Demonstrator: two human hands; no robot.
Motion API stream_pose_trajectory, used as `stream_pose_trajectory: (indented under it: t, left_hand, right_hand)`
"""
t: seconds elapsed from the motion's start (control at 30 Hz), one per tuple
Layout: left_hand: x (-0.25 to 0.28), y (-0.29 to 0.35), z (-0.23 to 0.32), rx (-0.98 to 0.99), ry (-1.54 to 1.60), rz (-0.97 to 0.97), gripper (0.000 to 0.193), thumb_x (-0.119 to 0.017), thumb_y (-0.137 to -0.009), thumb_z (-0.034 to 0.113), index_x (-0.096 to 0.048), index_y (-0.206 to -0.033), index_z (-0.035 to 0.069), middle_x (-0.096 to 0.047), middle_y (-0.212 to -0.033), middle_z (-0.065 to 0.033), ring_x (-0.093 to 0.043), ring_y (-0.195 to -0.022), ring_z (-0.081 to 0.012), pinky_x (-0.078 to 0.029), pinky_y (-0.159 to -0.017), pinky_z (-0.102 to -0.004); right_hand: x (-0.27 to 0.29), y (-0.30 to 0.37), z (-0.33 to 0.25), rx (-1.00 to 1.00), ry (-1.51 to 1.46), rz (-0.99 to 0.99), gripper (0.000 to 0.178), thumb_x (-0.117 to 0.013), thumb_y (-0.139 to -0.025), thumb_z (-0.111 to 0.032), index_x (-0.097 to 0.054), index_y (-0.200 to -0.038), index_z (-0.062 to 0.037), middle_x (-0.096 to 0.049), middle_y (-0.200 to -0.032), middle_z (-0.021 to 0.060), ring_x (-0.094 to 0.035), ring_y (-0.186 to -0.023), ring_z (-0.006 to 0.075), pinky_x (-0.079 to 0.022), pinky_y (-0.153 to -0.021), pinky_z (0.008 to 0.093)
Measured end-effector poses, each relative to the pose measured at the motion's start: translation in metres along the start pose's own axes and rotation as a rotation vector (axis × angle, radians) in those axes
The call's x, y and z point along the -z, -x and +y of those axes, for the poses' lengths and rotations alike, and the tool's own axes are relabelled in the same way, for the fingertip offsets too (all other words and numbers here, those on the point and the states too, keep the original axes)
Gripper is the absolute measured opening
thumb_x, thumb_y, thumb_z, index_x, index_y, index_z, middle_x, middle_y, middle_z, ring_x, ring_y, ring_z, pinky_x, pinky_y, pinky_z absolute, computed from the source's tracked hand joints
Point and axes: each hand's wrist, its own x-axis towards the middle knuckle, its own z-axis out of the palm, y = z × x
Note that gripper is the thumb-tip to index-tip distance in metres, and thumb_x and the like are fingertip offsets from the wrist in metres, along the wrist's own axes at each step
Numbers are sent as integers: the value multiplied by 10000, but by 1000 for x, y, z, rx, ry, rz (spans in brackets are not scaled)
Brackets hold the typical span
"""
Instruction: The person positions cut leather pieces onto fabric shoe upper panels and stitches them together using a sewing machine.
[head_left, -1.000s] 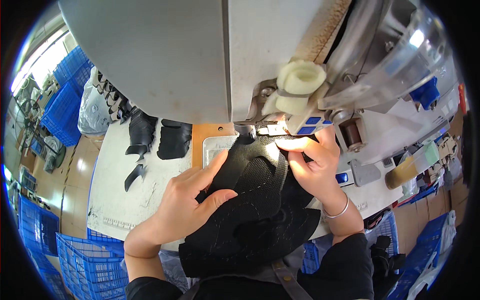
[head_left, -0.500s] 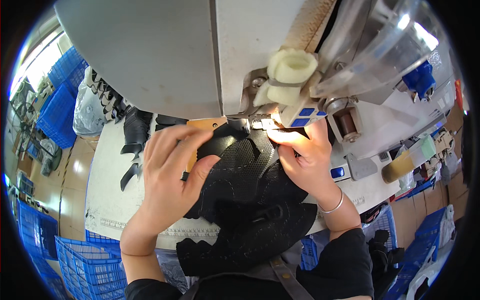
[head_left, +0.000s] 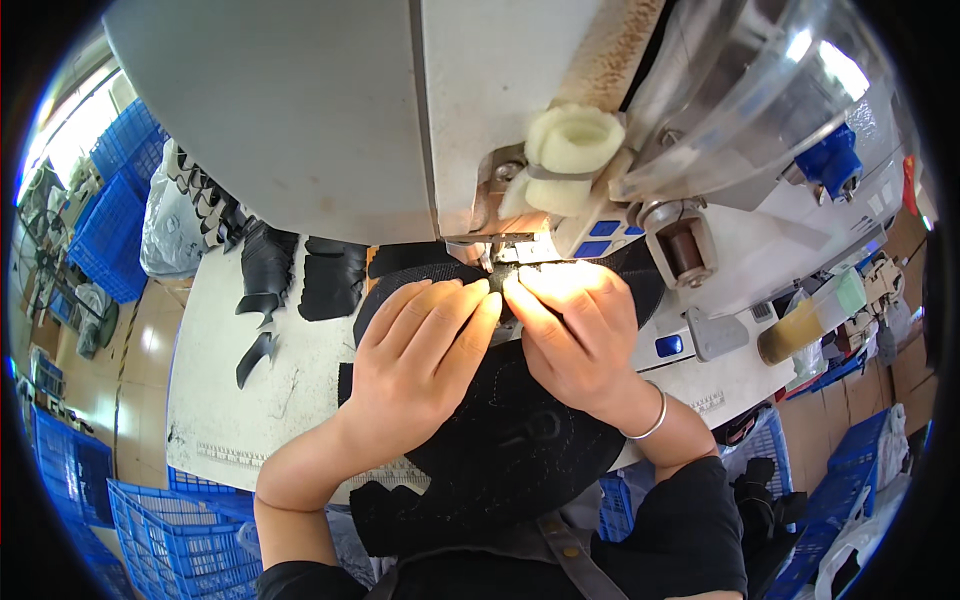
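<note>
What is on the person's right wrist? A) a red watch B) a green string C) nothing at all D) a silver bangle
D: a thin silver bangle circles the wrist of the right hand, which presses the black fabric piece under the sewing machine beside the left hand.

Your left hand (head_left: 425, 350) has come off the spread of the black fabric piece (head_left: 500, 440) and moved up; its fingertips now sit just below the needle (head_left: 492, 258), touching those of your right hand (head_left: 575, 335). The fabric's top edge has shifted under the machine head (head_left: 440, 130). Your view has closed in.
</note>
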Motion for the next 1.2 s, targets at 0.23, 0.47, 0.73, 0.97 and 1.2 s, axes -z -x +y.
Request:
stream_pose_trajectory:
  t: [0.23, 0.47, 0.73, 0.97, 1.2]
  left_hand:
    - [1, 0, -11, -6, -1, -22, 314, -640, -667, 24, -651, -974, -42, -644, -1004, -124, -646, -948, -271, -519, -863, -413]
    - [-2, -2, -18, 57, 39, 7, 245, -638, -677, -3, -658, -920, -29, -668, -982, -99, -663, -962, -274, -524, -853, -409]
    - [-11, -3, -28, 64, 141, 114, 198, -686, -685, 11, -669, -881, -15, -693, -964, -98, -681, -914, -268, -539, -807, -386]
    - [-18, -2, -34, 49, 166, 137, 184, -708, -691, 15, -670, -870, -8, -693, -958, -93, -683, -907, -271, -533, -776, -377]
    - [-26, -1, -37, 89, 120, 195, 234, -708, -670, 4, -673, -901, -5, -674, -953, -89, -650, -933, -272, -523, -751, -359]
  right_hand:
    - [-6, -5, -6, 195, 119, 49, 206, -649, -675, -124, -659, -836, 5, -611, -907, 91, -632, -783, 194, -514, -666, 296]
    - [-6, -10, -22, 261, 227, -48, 262, -605, -684, -154, -658, -823, 61, -608, -929, 151, -622, -815, 253, -522, -681, 315]
    - [-5, -17, -37, 341, 426, -165, 256, -601, -709, -114, -676, -837, 94, -635, -898, 192, -639, -792, 281, -529, -649, 295]
    - [-7, -19, -43, 355, 487, -269, 261, -581, -726, -126, -671, -824, 99, -621, -870, 191, -622, -796, 286, -506, -621, 292]
    - [-1, -20, -50, 214, 414, -200, 242, -587, -728, -80, -682, -875, 87, -641, -937, 194, -641, -845, 289, -552, -718, 323]
